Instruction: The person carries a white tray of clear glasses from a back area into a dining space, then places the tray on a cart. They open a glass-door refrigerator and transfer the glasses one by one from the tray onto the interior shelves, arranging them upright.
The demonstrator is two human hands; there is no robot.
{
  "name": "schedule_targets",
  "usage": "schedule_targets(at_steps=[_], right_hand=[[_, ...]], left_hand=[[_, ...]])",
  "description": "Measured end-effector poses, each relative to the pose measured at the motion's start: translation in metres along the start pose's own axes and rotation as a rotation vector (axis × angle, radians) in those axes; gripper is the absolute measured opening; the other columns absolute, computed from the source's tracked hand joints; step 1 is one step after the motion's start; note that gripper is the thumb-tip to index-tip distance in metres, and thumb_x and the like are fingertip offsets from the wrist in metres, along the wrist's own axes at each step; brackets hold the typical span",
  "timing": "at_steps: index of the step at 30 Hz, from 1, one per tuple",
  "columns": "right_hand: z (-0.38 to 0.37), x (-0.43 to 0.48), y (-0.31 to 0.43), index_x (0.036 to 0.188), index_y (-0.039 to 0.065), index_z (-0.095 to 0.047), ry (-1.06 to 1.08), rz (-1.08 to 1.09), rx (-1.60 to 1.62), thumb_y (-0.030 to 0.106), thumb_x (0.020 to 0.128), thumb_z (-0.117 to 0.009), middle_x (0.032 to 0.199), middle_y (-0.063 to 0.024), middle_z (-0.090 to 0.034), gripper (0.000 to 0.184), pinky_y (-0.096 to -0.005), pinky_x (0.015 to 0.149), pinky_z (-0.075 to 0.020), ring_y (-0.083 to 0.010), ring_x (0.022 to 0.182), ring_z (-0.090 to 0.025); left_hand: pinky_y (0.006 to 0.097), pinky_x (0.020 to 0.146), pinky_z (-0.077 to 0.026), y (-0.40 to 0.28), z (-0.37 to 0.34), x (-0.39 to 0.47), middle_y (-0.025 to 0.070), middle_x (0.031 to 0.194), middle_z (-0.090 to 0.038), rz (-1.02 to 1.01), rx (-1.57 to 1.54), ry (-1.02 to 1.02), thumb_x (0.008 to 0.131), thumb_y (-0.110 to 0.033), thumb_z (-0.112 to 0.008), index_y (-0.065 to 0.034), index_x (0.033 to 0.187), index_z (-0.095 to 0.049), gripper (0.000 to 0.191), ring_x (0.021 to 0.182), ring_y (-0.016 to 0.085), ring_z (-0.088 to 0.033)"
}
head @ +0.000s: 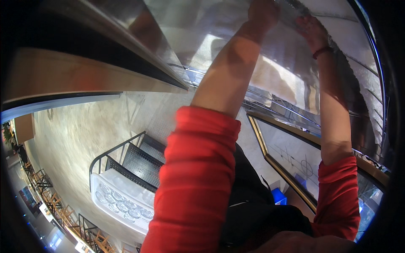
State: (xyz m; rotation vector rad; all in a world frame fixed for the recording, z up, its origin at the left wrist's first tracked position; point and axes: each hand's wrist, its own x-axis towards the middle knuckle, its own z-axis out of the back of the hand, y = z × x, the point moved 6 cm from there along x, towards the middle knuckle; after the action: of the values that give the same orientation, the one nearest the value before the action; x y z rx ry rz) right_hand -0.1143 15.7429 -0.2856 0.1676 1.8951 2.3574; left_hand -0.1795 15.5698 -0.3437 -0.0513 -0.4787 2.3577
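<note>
Both arms, in rolled-up red sleeves, reach toward the top of the view. My left hand (264,13) is curled at the top edge, at a wide shiny sheet (278,79) that looks like thin plastic or foil; its fingers are partly hidden and blurred. To its right, my right hand (313,33), with a dark red band at the wrist, lies against the same sheet near its uneven edge, its fingertips blurred. Whether either hand grips the sheet cannot be made out. Metal wire racks (281,109) show below and behind the sheet.
A framed glass door (288,164) stands at an angle at lower right. On the left, a metal-edged panel (95,72) juts in. A black perforated-shelf cart (139,151) holds a white tray (98,197) of clear glasses. A blue container (279,196) sits low beside the door. Chairs (60,202) line the far left.
</note>
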Motion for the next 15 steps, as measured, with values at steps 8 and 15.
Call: schedule_targets(at_steps=[8, 15], right_hand=[[0.041, 0.016, -0.031, 0.106, 0.010, -0.051, -0.192, -0.131, -0.082, 0.044, 0.086, -0.055, 0.108, -0.0081, -0.059, 0.039, -0.0384, 0.087, -0.0433, -0.0209, 0.105, -0.054], [0.021, -0.002, 0.012, 0.098, 0.012, -0.059, -0.266, -0.265, -0.141, 0.047, 0.084, -0.057, 0.100, -0.0043, -0.061, 0.038, -0.0324, 0.079, -0.0417, -0.0157, 0.095, -0.056]], left_hand=[[0.0470, 0.085, -0.039, 0.022, 0.062, -0.106, 0.0109, 0.077, -0.061, 0.108, 0.377, -1.268, 0.076, -0.018, -0.052, -0.0075, 0.096, -0.059, 0.024, 0.080, 0.027, -0.059], [0.0419, 0.076, -0.043, 0.061, 0.113, -0.126, 0.0201, 0.099, -0.056, 0.414, -0.417, -1.170, 0.078, -0.016, -0.055, -0.0031, 0.100, -0.055, 0.026, 0.089, 0.033, -0.055]])
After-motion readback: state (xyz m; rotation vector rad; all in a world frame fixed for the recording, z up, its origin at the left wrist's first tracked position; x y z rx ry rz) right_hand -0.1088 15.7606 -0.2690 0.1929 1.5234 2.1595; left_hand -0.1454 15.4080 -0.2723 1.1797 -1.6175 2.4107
